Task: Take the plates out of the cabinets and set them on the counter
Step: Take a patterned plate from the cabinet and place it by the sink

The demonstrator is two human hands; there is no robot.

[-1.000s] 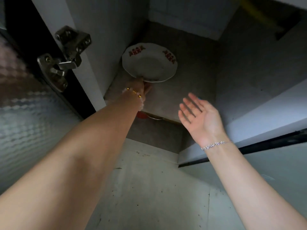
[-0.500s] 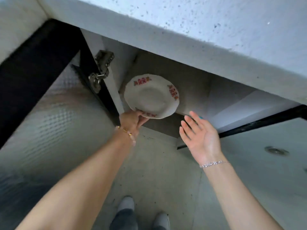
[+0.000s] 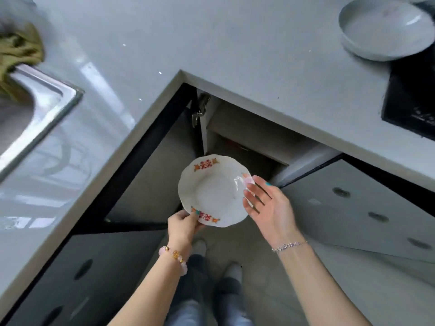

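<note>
Along the top, counter (image 3: 235, 43): pale grey and glossy, it bends round the inner corner in front of us.
Open cabinet (image 3: 237, 128): it sits under that corner, and its door (image 3: 150, 184) stands swung out to our left on a metal hinge (image 3: 200, 109).
Steel sink (image 3: 47, 107): it is set into the counter at far left, with an olive cloth (image 3: 18, 50) draped at its rim.
Black cooktop (image 3: 409, 102): it lies on the counter at far right.
Stacked white dishes (image 3: 386, 27): they rest at top right, and their edge overlaps the cooktop in our view.
Patterned plate (image 3: 211, 189): white with a scalloped rim and red-orange motifs, we carry it in the air in front of the cabinet opening, not yet on the counter.
Our right hand (image 3: 268, 208): the fingers are straight and spread. Only the fingertips touch the plate's right rim, and the hand grasps nothing.
Our left hand (image 3: 182, 225): it pinches the plate's near rim, thumb on top beside the lower motif.
Wrist bracelets: a pink and gold beaded bracelet (image 3: 174, 255) is on the left wrist, and a thin silver chain (image 3: 288, 245) is on the right.
</note>
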